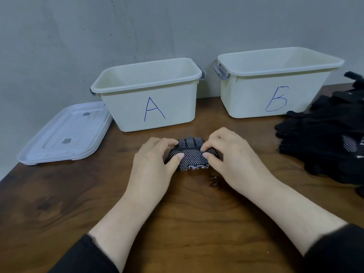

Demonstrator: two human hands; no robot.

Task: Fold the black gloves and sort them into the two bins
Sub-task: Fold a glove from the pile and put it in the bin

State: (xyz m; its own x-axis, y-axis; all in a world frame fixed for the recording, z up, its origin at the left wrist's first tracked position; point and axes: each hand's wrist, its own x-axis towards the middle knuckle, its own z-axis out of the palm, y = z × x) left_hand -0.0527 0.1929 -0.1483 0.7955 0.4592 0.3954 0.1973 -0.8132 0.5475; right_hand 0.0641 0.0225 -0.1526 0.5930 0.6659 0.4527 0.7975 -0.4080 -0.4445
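Hands both on one dotted black glove [192, 156]: left hand [155, 158] pinches its left end, right hand [230, 154] pinches its right end, glove bunched between them on the counter [59, 198]. Bin A [149, 95] just beyond, bin B [275, 81] far right. Glove pile [325, 140] at right edge. Clear lids [67, 133] at left.

Both forearms reach in from the near edge and converge toward the middle, dark sleeves pushed up below the elbows. The left hand [155, 156] and right hand [228, 152] sit side by side, palms down, fingers [169, 143] curled and thumbs pressed inward toward each other, pinching.
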